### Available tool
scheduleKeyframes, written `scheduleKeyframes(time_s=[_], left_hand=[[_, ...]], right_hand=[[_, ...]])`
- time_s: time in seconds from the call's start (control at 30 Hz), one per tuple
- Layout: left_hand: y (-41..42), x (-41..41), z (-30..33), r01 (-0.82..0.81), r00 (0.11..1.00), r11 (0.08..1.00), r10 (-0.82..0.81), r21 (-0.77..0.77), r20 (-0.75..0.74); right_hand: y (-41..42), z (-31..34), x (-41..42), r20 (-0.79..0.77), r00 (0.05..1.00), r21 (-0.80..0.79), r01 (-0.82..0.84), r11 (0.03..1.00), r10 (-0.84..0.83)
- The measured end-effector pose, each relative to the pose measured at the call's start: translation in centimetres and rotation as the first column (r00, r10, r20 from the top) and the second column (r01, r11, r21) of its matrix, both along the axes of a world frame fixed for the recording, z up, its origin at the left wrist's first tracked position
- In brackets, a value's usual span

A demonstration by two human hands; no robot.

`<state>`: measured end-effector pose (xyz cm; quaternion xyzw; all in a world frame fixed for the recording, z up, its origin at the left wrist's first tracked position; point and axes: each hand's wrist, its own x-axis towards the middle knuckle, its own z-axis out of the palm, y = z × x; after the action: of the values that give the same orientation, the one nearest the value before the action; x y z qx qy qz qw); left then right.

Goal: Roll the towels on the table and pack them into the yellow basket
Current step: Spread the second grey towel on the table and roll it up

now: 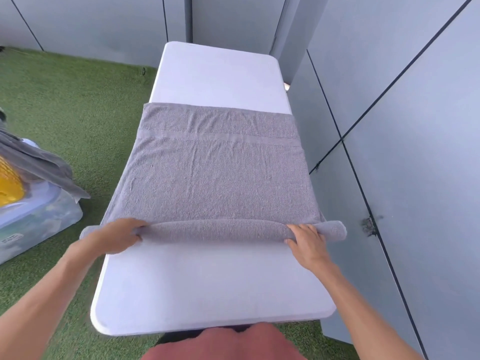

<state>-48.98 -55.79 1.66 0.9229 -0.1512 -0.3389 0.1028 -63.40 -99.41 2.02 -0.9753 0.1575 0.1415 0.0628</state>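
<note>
A towel [218,172] lies across the middle of the table [215,71], its near edge rolled. The left hand [114,239] and right hand [309,241] sit on the roll's ends. At the frame's left edge, a basket [9,184] rests in a storage bin [39,216] under another towel [39,162].

Floor: green artificial turf [78,105] | walls: grey panels [415,126], dark seams | left edge: clear plastic storage bin [39,216] on turf
</note>
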Motion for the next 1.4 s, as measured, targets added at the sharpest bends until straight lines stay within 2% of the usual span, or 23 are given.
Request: scheduleKeyframes(time_s=[0.03,0.07,0.1,0.13,0.2,0.23,0.3,0.37,0.43,0.53,0.67,0.77,0.83,0.93,0.97,1.0,1.03,1.1,1.13,1.17,1.23,1.33,1.4], left_hand=[[0.4,-0.1,0.1,-0.079,0.995,0.991,0.072,-0.106,-0.061],[0.8,-0.3,-0.1,-0.169,0.985,0.961,0.16,-0.22,-0.059],[0.9,-0.7,-0.2,-0.247,0.964,0.913,0.266,-0.324,0.017],[0.8,-1.2,-0.3,-0.283,0.917,0.883,0.364,-0.374,0.165],[0.1,-2.4,-0.7,-0.225,0.774,0.913,0.38,-0.34,0.506],[-0.5,-3.2,-1.0,-0.161,0.718,0.936,0.328,-0.312,0.614],[-1.2,-4.7,-2.3,-0.048,0.68,0.95,0.257,-0.308,0.687],[-1.0,-6.0,-4.0,0.012,0.699,0.954,0.206,-0.3,0.684],[-0.7,-6.4,-4.9,0.046,0.741,0.967,0.136,-0.252,0.657],[-1.1,-4.8,-4.4,0.025,0.803,0.979,0.1,-0.2,0.587],[-1.5,-1.9,-3.2,-0.023,0.848,0.975,0.136,-0.221,0.512],[-0.8,-1.7,-2.5,-0.044,0.905,0.97,0.139,-0.238,0.402],[0.1,-1.4,-1.9,-0.075,0.966,0.98,0.117,-0.185,0.229],[0.8,0.2,-0.9,-0.153,0.988,0.966,0.151,-0.209,-0.022],[0.7,0.5,-0.4,-0.186,0.982,0.95,0.186,-0.25,-0.021],[0.4,0.6,-0.1,-0.202,0.971,0.936,0.23,-0.289,0.065],[0.1,0.4,0.0,-0.202,0.936,0.928,0.277,-0.312,0.216],[-0.7,-1.2,-0.2,-0.147,0.804,0.943,0.29,-0.299,0.519],[-1.1,-2.4,-0.4,-0.093,0.753,0.953,0.258,-0.29,0.606],[-1.4,-3.5,-0.8,-0.046,0.734,0.957,0.228,-0.287,0.64],[-1.6,-5.1,-2.4,-0.001,0.766,0.96,0.181,-0.279,0.617],[-1.4,-4.2,-3.7,0.041,0.825,0.975,0.09,-0.219,0.558],[-1.8,-2.6,-3.3,0.0,0.854,0.977,0.11,-0.211,0.508]], right_hand=[[-0.1,0.3,-0.1,-0.023,1.0,0.022,0.004,1.0,-0.004],[-0.3,0.6,0.0,-0.034,0.999,0.058,0.019,0.998,-0.017],[-0.6,0.9,0.4,-0.042,0.998,0.111,0.046,0.993,-0.041],[-1.0,1.1,1.0,-0.048,0.996,0.177,0.084,0.981,-0.077],[-1.4,0.9,1.8,0.024,0.985,0.307,0.154,0.939,-0.17],[-1.4,0.7,2.0,0.141,0.97,0.344,0.142,0.928,-0.2],[-0.8,-0.4,1.3,0.373,0.915,0.267,0.051,0.962,-0.152],[0.1,-2.0,-0.3,0.409,0.912,0.087,-0.002,0.996,-0.034],[0.9,-2.8,-1.6,0.301,0.953,-0.055,-0.013,0.998,0.029],[0.7,-2.6,-0.6,0.189,0.982,-0.106,-0.01,0.994,0.03],[0.2,-0.9,2.6,0.107,0.994,-0.052,-0.006,0.999,0.011],[-1.3,-0.1,2.4,-0.04,0.997,0.012,-0.058,0.998,0.058],[-2.0,1.0,1.8,-0.122,0.99,0.166,-0.049,0.985,0.07],[-2.4,2.2,1.9,-0.151,0.986,0.45,0.132,0.883,-0.07],[-2.4,2.1,2.1,-0.088,0.986,0.489,0.166,0.856,-0.141],[-2.4,1.9,2.2,0.022,0.981,0.485,0.156,0.861,-0.19],[-2.2,1.6,2.1,0.154,0.967,0.437,0.118,0.892,-0.203],[-1.7,0.4,1.2,0.341,0.933,0.235,0.034,0.971,-0.115],[-1.4,-0.1,0.4,0.364,0.93,0.122,0.014,0.992,-0.058],[-1.1,-0.6,-0.3,0.347,0.938,0.025,-0.002,1.0,-0.007],[-0.7,-1.5,-1.3,0.245,0.968,-0.075,-0.039,0.996,0.056],[-0.5,-1.8,-0.1,0.117,0.992,-0.079,-0.041,0.996,0.05],[-0.3,-1.3,1.6,0.09,0.996,-0.062,-0.013,0.998,0.019]])
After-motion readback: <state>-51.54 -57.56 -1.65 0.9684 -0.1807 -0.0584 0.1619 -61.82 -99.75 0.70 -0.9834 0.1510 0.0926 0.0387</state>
